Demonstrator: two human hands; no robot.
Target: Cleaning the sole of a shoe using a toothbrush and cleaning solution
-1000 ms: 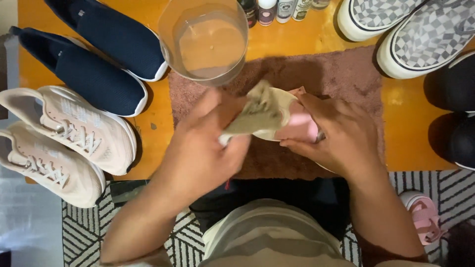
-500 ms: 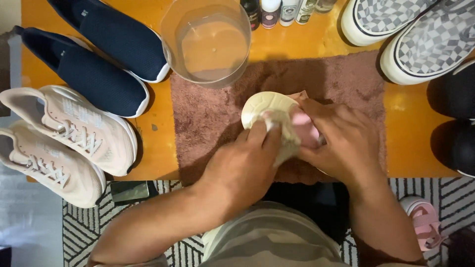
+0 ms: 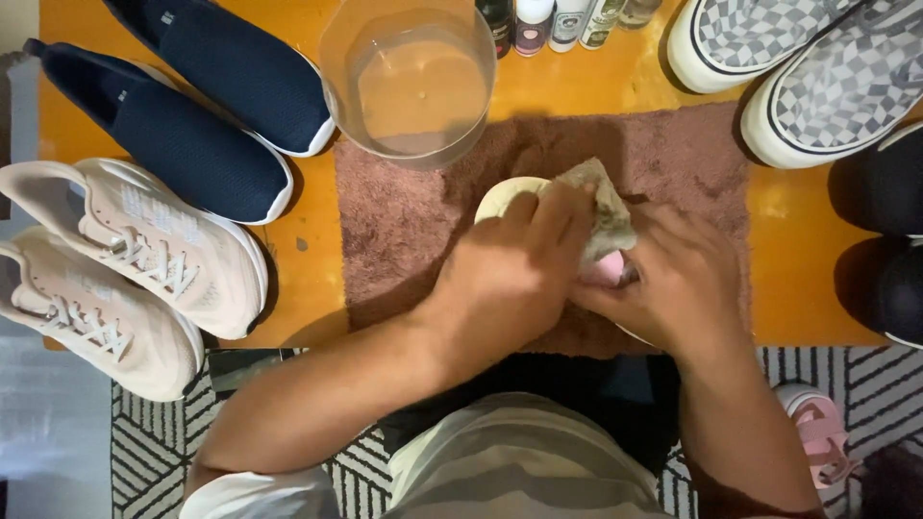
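Small pink shoe (image 3: 604,269), sole up on the brown towel (image 3: 404,221), wiped with a cloth.

My left hand (image 3: 510,279) pinches the grey cloth (image 3: 601,207) against the pale sole (image 3: 505,197); my right hand (image 3: 673,279) clamps the shoe steady. The water bowl (image 3: 409,77) stands just beyond, other shoes (image 3: 135,259) around.

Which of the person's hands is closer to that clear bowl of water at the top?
Left. The left hand lies just below the clear bowl, pressing a cloth on a small pink shoe. The right hand sits farther to the bowl's lower right.
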